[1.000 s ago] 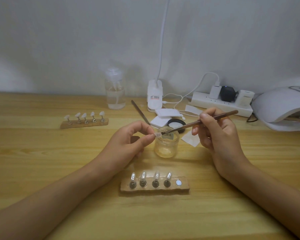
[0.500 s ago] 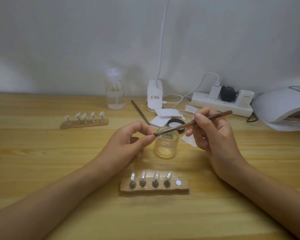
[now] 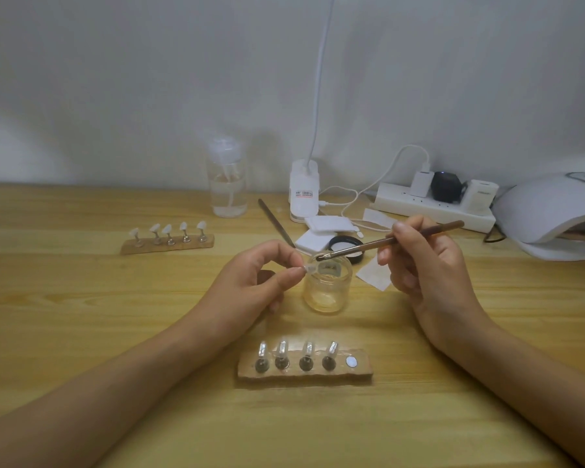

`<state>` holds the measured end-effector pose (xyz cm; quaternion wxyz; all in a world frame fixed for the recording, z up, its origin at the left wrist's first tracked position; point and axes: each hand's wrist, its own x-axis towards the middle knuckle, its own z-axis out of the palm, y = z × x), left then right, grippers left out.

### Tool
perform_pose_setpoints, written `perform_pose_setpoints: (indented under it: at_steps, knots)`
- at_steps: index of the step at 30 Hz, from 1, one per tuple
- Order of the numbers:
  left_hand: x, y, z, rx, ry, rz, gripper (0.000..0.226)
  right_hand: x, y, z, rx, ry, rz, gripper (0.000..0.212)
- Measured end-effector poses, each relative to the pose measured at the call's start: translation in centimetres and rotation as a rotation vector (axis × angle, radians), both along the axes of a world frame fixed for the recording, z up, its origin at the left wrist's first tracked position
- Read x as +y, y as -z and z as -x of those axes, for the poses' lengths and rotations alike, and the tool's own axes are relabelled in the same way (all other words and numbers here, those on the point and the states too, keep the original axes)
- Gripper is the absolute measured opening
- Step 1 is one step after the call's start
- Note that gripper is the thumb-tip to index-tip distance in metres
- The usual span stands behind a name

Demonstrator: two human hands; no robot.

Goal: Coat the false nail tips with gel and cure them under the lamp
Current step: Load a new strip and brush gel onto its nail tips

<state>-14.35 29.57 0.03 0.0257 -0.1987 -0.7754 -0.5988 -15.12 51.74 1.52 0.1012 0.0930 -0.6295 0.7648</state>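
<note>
— What had shifted in the last half second?
— The brush (image 3: 385,243) had slid a little to the right. Its bristle end had drawn off the left hand's (image 3: 257,282) fingertips, so the false nail tip (image 3: 309,267) showed between them again.

— How did that hand sit?
— Its forearm came in from the near left. Thumb and forefinger pinched the false nail tip, and the other fingers curled loosely underneath.

— And the other?
— The right hand (image 3: 429,265) gripped the brush like a pen, with the handle slanting up to the far right. The bristles were at the false nail tip, though whether they touched it I could not tell.

— Where was all that?
— Just above the left rim of the open glass jar (image 3: 328,288), at the middle of the surface (image 3: 81,315). The near holder (image 3: 304,374) carried four tips, with a bare disc at its right end. The lamp (image 3: 551,211) lay at the far right.
</note>
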Motion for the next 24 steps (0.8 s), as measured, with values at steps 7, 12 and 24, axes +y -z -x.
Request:
perform_pose_setpoints:
  at_steps: [7,12,24]
  knots:
    - [0.08,-0.13,-0.14,-0.006,0.004,-0.001,0.004,-0.03,0.03,0.09,0.003,0.002,-0.02,0.017]
    - [0.08,-0.19,-0.22,-0.027,0.0,0.002,0.003,-0.6,0.01,-0.19,0.054,-0.089,-0.013,0.016]
    - [0.14,-0.27,-0.24,-0.014,0.014,0.007,0.005,-0.33,0.17,0.06,0.013,0.008,-0.035,0.018]
